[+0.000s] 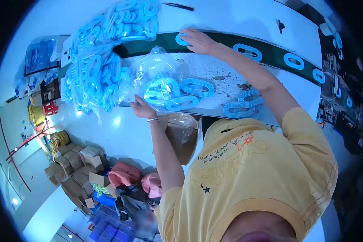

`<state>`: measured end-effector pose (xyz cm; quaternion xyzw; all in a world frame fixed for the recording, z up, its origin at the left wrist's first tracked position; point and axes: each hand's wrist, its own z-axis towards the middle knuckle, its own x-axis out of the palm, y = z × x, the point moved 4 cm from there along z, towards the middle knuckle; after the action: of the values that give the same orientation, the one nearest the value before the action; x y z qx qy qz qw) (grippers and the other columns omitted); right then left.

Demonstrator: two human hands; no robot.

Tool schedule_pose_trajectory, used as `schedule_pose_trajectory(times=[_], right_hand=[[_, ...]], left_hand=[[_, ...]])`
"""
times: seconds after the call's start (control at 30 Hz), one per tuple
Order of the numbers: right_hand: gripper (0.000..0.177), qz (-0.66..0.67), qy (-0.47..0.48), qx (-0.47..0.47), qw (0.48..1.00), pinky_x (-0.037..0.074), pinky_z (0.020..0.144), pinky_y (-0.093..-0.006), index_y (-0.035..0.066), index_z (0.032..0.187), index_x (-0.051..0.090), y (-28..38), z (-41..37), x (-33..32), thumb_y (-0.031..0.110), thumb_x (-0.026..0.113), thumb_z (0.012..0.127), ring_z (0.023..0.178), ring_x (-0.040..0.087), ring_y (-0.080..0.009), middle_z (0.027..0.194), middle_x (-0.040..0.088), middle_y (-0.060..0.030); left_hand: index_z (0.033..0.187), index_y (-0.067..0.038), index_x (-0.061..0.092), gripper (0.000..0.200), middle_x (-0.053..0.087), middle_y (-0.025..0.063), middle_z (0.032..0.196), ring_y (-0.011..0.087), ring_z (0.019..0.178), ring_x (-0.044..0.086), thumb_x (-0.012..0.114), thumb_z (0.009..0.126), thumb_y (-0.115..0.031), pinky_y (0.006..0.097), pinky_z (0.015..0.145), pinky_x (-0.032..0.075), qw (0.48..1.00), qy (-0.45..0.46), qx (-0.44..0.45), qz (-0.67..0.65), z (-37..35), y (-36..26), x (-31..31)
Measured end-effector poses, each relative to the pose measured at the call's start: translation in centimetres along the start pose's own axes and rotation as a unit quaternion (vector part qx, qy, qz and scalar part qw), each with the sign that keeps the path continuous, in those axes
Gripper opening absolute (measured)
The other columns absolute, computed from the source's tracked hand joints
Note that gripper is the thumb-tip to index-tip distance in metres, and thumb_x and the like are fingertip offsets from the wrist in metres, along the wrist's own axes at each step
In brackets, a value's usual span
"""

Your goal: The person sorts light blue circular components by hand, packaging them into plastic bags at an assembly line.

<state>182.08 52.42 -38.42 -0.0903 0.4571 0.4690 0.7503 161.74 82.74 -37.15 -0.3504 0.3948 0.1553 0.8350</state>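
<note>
My right hand (199,42) reaches over the dark green conveyor belt (153,44), its fingers closed on a light-blue oval coil (180,39) partly hidden under them. Lower on the left, my left hand (142,108), with a bracelet at the wrist, pinches the edge of a clear plastic bag (147,68). Blue oval coils (162,90) lie at the bag, some seen through its film. Close by on the worktop, two more oval coils (197,88) overlap. Beneath my right arm sits another small group of coils (238,109).
A large heap of bagged coils (94,72) covers the left end. Single coils (293,61) lie along the belt to the right. A dark pen-like tool (178,6) and a small black object (280,26) lie on the far surface. Cardboard boxes (74,169) stand lower left.
</note>
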Motion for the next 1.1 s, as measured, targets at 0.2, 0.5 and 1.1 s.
schedule_pose_trajectory(times=[0.2,0.5,1.1], right_hand=[[0.051,0.126,0.241,0.123,0.954,0.043,0.078,-0.037,0.007,0.112,0.047,11.7,-5.5,-6.2,0.024,0.067,0.069,0.091,0.049,-0.0293,0.109,0.048,-0.0123],[0.05,0.06,0.07,0.058,0.994,0.044,0.069,-0.0365,0.008,0.104,0.048,9.0,-5.0,-5.1,0.016,0.065,0.058,0.084,0.049,-0.0286,0.1,0.048,-0.0119],[0.068,0.176,0.493,0.165,0.836,0.04,0.086,-0.0383,0.006,0.117,0.049,7.6,-14.2,-17.3,0.023,0.077,0.057,0.102,0.045,-0.0296,0.114,0.05,-0.0104]], left_hand=[[0.065,-0.001,0.043,0.044,0.046,0.01,0.052,0.0237,0.045,0.037,0.054,0.089,-0.036,0.037,0.049,0.038,0.999,-0.013,-0.006,-0.033,-0.4,-0.2,-0.2],[0.066,0.0,0.046,0.046,0.047,0.0104,0.053,0.0238,0.047,0.039,0.054,0.087,-0.04,0.0364,0.051,0.039,0.998,-0.007,-0.018,-0.058,-0.1,-0.8,-0.7],[0.068,0.001,0.046,0.039,0.051,0.0101,0.056,0.0215,0.048,0.04,0.057,0.087,-0.032,0.0351,0.051,0.04,0.998,0.016,-0.026,-0.051,0.0,-0.6,-0.8]])
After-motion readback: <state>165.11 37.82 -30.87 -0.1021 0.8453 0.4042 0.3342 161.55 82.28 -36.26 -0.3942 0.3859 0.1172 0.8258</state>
